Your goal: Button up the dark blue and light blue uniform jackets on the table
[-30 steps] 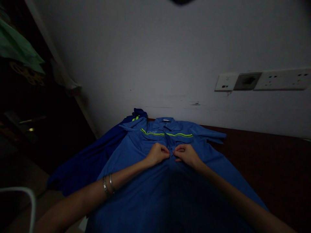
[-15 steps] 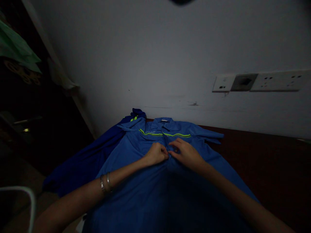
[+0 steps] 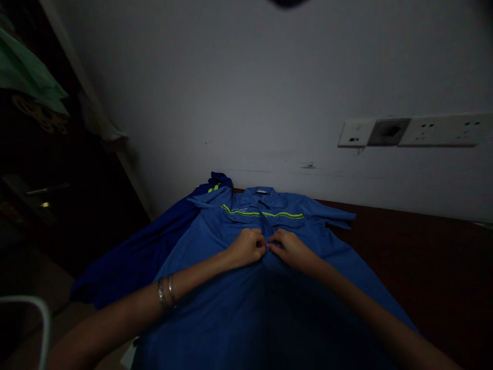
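Note:
A blue work shirt [image 3: 215,303] with a yellow-green reflective stripe across the chest lies flat, front up, collar toward the wall. My left hand [image 3: 246,247], with two bangles on its wrist, is closed in a pinch on the shirt's front placket. My right hand [image 3: 289,248] meets it from the right, fingers also pinched on the placket. The fingertips of both hands touch at the middle of the chest, below the stripe.
A darker blue garment [image 3: 131,262] lies under and to the left of the shirt. The dark brown table [image 3: 416,257] runs right to the white wall, which carries a row of sockets [image 3: 416,132]. A dark doorway and a green cloth [image 3: 26,72] are at left.
My right hand's fingers spread briefly, then closed again on the placket. Both hands stayed at the middle of the chest and now sit closer together.

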Demonstrator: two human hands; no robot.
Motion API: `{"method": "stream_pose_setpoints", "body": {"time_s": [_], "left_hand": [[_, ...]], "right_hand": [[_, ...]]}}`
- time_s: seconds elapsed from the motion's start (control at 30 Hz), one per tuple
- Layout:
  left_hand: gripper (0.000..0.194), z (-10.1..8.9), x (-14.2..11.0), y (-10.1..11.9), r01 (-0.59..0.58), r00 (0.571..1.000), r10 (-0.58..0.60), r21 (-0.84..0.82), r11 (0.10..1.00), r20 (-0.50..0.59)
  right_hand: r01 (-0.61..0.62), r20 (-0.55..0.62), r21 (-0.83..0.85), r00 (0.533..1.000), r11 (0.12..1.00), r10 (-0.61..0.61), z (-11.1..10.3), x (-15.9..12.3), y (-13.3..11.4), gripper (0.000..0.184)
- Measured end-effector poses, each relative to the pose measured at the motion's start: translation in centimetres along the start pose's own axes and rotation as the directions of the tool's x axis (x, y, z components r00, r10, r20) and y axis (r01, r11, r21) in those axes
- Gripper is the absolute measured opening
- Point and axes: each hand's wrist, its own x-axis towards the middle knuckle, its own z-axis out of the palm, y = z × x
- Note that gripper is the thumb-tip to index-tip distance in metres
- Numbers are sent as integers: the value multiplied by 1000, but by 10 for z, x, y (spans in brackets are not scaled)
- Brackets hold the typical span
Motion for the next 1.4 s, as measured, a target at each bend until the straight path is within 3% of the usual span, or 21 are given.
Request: {"method": "stream_pose_setpoints", "body": {"time_s": [0.17, 0.4, 0.6, 0.83, 0.93, 1.07, 1.23, 1.4], "left_hand": [[12, 1, -3, -3, -97, 995, 96, 47, 994, 19], [14, -3, -6, -2, -119, 992, 117, 58, 991, 40], [13, -4, -7, -4, -107, 994, 106, -56, 993, -18], [10, -4, -4, -11, 14, 999, -23, -287, 958, -28], [9, -5, -1, -15, 79, 996, -60, -333, 940, 67], [11, -8, 4, -17, 98, 988, -55, -318, 943, 143], [12, -9, 3, -16, 136, 984, -90, -320, 937, 156], [13, -7, 1, -17, 69, 993, -37, -300, 951, 110]], "right_hand": [[-97, 33, 107, 995, 989, 94, -2, -2, -2, 22], [-185, 152, 316, 978, 931, 143, 1, -1, 8, 21], [-171, 154, 381, 981, 908, 120, -1, 0, 11, 19], [-185, 172, 479, 978, 858, 115, 0, 2, 12, 19], [-168, 156, 420, 981, 892, 111, 1, 2, 11, 18], [-24, 48, 223, 999, 974, 14, -1, 1, 10, 15], [25, 17, 135, 999, 991, -27, -1, 0, 10, 16], [27, 20, 185, 999, 982, -31, -3, 0, 9, 16]]}}
